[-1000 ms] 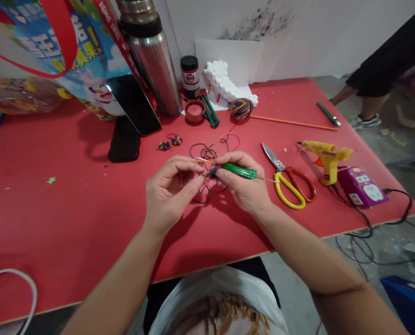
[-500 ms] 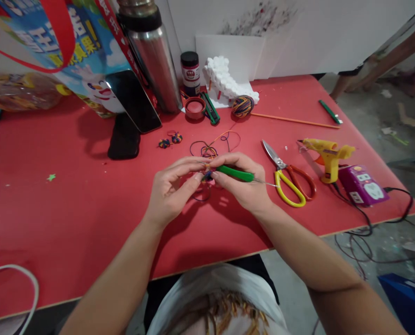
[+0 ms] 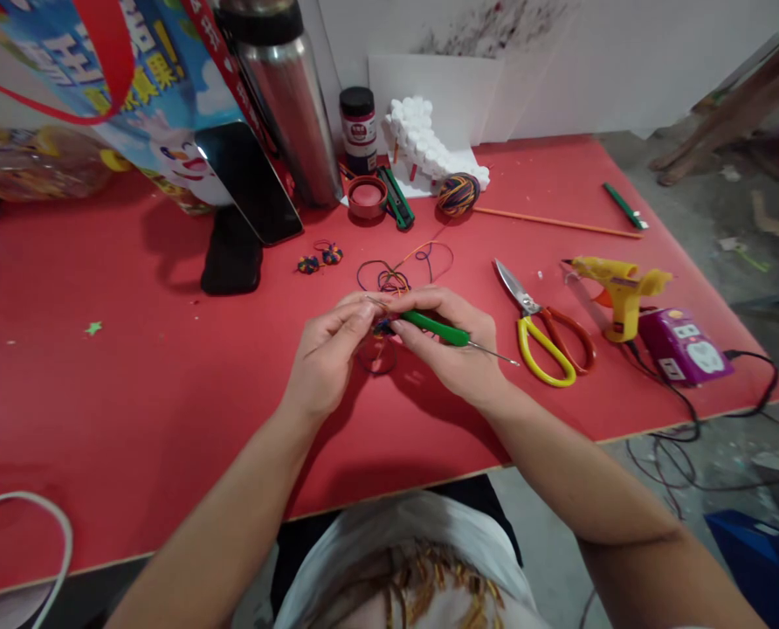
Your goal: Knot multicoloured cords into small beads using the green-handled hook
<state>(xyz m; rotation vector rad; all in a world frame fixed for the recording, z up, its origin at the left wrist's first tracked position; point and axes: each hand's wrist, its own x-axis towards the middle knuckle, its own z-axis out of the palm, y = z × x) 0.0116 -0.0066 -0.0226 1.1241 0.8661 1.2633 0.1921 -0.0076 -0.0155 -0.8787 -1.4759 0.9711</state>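
Between the fingertips of both hands is a small dark multicoloured piece of crocheted yarn (image 3: 382, 328), partly covered by the fingers. My left hand (image 3: 330, 345) is closed, its thumb and forefinger pinching at the piece. In my right hand (image 3: 451, 336) lies a green-handled crochet hook (image 3: 437, 327); one thin metal end points at the yarn piece, the other sticks out toward the scissors. Loose multicoloured yarn (image 3: 393, 278) curls on the red table just beyond the fingers, and a loop hangs below them. Two small crocheted pieces (image 3: 320, 259) lie farther left.
Right of my hands are scissors (image 3: 540, 328), a yellow glue gun (image 3: 618, 293) and a purple power block (image 3: 684, 345) with cords. Behind lie a yarn ball (image 3: 458, 194), a green cutter (image 3: 397, 199) and a steel flask (image 3: 294, 114). A phone (image 3: 249, 183) leans at left.
My left thumb has moved up and in toward the forefinger over the yarn piece. The crochet hook has tilted, its rear end now lower. The view has shifted slightly.
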